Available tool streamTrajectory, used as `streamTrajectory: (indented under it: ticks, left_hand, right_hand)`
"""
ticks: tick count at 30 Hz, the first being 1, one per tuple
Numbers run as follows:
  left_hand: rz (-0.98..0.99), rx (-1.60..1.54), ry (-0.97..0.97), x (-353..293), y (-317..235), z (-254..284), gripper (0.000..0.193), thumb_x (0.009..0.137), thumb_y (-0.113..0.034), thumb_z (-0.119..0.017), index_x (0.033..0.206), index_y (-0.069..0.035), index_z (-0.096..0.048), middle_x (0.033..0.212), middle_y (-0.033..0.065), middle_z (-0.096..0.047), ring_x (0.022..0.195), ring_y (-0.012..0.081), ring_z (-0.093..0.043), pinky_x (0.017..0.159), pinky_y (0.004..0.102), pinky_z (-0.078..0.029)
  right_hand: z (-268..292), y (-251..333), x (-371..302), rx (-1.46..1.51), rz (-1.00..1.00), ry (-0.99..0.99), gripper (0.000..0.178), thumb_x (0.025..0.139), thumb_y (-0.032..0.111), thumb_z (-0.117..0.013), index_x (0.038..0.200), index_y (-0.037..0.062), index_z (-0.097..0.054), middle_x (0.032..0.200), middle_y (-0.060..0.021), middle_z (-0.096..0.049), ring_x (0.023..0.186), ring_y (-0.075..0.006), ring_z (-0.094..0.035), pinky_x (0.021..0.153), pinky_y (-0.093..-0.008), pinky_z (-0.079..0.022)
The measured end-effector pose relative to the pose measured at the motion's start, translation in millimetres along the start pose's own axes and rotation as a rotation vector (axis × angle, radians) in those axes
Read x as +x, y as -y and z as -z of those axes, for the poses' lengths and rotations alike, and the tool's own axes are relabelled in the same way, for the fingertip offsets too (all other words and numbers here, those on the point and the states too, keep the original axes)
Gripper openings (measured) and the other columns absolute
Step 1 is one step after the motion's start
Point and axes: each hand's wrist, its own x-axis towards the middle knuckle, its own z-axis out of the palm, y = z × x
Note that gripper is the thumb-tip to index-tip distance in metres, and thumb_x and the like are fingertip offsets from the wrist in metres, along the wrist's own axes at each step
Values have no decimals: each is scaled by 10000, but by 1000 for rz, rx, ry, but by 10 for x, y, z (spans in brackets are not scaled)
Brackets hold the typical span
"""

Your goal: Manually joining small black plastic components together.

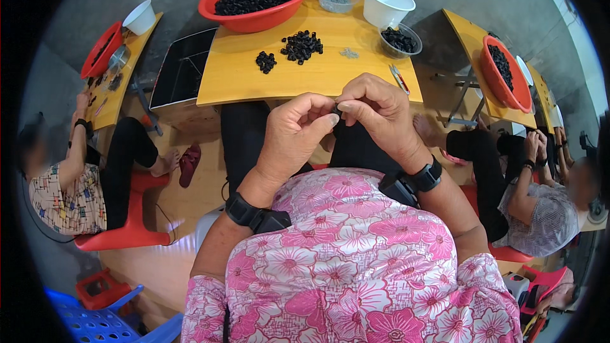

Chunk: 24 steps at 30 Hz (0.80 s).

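Observation:
My left hand [293, 132] and my right hand [383, 121] meet in front of the table's near edge. Thumbs and fingertips of both pinch a small black part [337, 109], mostly hidden between them. Beyond the hands, on the yellow table [241, 86], lie a larger heap of small black ring-like parts [302, 47] and a smaller heap of them [265, 61]. A little pile of tiny clear or silvery bits [348, 53] sits to their right. Small scissors or snips with red on the handles [399, 79] rest near the right edge.
A red basin [254, 23] full of black parts stands at the back left. At the back right are a white bowl [386, 6], a clear bowl [416, 49] of black parts and a clear tub [325, 5] of tiny bits. People sit at tables on both sides.

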Motion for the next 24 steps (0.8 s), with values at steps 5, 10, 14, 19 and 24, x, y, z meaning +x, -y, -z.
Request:
streamTrajectory:
  ticks: [5, 10, 14, 19, 24]
  left_hand:
    - [-27, 25, -2, 11, 0, -13, 76, 884, 11, -617, 958, 29, -621, 833, 16, -637, 689, 50, -593, 568, 210, -518]
    - [-5, 22, 2, 2, 2, -1, 102, 876, 11, -633, 978, 12, -636, 845, -2, -632, 717, 38, -574, 621, 192, -487]
    - [5, -4, -1, 4, 11, -3, 122, 871, 6, -642, 993, -2, -648, 864, -21, -624, 761, 33, -566, 684, 180, -472]
    - [23, -13, -11, 14, 21, 10, 110, 873, 4, -637, 983, 1, -647, 867, -5, -632, 760, 50, -588, 710, 195, -497]
    - [30, -55, -27, 9, 81, 26, 97, 879, -15, -643, 975, 1, -651, 847, -1, -635, 736, 57, -592, 694, 197, -494]
  right_hand:
    - [-7, -37, -7, 224, -178, 9, 56, 844, 29, -679, 838, -15, -646, 780, -27, -607, 633, -74, -588, 578, -219, -472]
    - [-9, -21, -4, 273, -222, 8, 47, 850, 16, -666, 872, -25, -656, 807, -22, -618, 652, -75, -589, 594, -210, -479]
    - [-25, -25, 5, 229, -209, -12, 91, 847, 10, -663, 928, -26, -682, 840, -29, -633, 657, -77, -590, 603, -209, -483]
    - [-30, -59, -7, 187, -210, -4, 88, 838, 12, -668, 915, -21, -693, 829, -35, -627, 658, -82, -590, 601, -222, -481]
    - [-57, -1, -23, -39, -40, -4, 113, 811, 12, -682, 923, 15, -696, 796, -54, -614, 647, -118, -598, 607, -245, -481]
